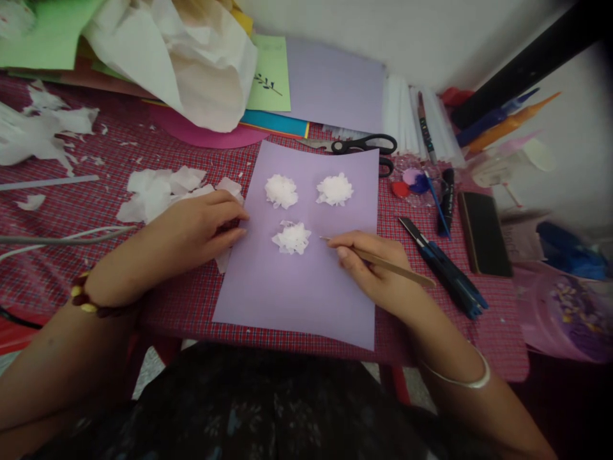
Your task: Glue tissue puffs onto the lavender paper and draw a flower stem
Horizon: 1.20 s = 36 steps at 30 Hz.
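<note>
A lilac sheet of paper [297, 294] lies before me with three ruffled white tissue flowers on it: one at upper left [281, 191], one at upper right [334, 190] and one below them [292, 237]. My right hand [378, 265] rests over the sheet's right side, closed round a slim wooden-handled tool [397, 268]. Its fine pale tip points at the lower flower, a little apart from it; I cannot make out the kind of tip. At the sheet's left edge lies my left hand [201, 227], palm down, fingers loosely apart and holding nothing. Torn white tissue paper [153, 191] sits just behind it.
Black-handled scissors [364, 144] lie behind the sheet. A palette with paint [412, 182], a blue box cutter [445, 271] and a dark phone [484, 233] are on the right. Coloured papers and crumpled white paper [186, 57] pile up at the back left. Cables [62, 239] cross the left.
</note>
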### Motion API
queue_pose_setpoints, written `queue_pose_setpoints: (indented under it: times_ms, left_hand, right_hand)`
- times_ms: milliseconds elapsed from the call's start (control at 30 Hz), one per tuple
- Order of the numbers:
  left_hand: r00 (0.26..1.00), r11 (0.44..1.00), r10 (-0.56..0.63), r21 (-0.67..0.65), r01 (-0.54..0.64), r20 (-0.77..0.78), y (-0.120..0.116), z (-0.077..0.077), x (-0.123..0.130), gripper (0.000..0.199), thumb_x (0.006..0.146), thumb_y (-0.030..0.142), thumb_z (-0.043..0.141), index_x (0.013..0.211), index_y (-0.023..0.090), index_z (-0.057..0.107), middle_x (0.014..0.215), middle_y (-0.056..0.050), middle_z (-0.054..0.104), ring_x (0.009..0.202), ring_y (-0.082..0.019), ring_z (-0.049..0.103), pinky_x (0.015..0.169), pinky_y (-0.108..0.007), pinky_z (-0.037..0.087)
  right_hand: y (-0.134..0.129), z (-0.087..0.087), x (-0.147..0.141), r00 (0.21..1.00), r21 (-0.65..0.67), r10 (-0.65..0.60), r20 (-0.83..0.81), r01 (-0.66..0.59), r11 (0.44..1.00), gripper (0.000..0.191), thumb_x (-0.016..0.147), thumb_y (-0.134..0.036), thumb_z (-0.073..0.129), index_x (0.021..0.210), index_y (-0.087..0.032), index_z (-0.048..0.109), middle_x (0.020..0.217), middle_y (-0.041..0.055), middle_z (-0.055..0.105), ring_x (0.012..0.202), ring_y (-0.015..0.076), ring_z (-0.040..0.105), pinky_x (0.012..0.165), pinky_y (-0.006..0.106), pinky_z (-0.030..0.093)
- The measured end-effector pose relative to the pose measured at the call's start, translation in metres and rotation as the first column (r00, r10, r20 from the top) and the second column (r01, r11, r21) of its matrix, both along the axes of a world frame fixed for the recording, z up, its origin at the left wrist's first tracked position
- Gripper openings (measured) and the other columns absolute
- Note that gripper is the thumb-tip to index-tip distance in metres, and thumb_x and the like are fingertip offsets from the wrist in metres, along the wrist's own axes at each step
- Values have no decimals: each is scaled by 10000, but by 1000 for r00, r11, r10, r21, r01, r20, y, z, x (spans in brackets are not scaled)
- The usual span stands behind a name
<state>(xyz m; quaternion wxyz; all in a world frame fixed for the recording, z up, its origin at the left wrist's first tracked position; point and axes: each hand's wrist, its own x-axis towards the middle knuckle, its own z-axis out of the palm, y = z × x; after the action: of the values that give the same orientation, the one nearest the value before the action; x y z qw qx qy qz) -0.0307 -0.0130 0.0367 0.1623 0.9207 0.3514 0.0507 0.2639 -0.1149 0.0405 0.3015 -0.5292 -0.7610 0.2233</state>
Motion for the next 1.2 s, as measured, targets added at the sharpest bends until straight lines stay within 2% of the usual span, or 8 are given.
queue_pose_setpoints:
  times_ms: [233,700,1200]
  left_hand:
    - [999,1000,-14,27,15,-51,-1,1,-1,317,957,387,400,1041,184,628,1049,-75,598,963,-237,593,858,-360,461]
    - [998,1000,-1,27,3,-70,-5,6,1,314,963,357,394,1036,160,626,1044,-93,602,963,-234,605,879,-377,487]
    - [995,1000,-8,22,10,-98,-7,8,1,306,965,344,396,1048,159,625,1051,-94,600,971,-237,596,892,-390,489]
  right_hand:
    - [-1,0,1,999,-18,17,42,-16,1000,175,952,-225,522,1007,-182,683,927,42,765,786,147,707,687,263,523]
    - [-3,1,0,997,-5,26,70,-26,1000,164,936,-198,549,1018,-181,690,927,44,766,743,140,701,657,256,525]
    - [-5,-2,1,997,-31,28,75,-26,999,178,939,-205,551,1051,-181,687,970,47,766,802,152,712,732,284,550]
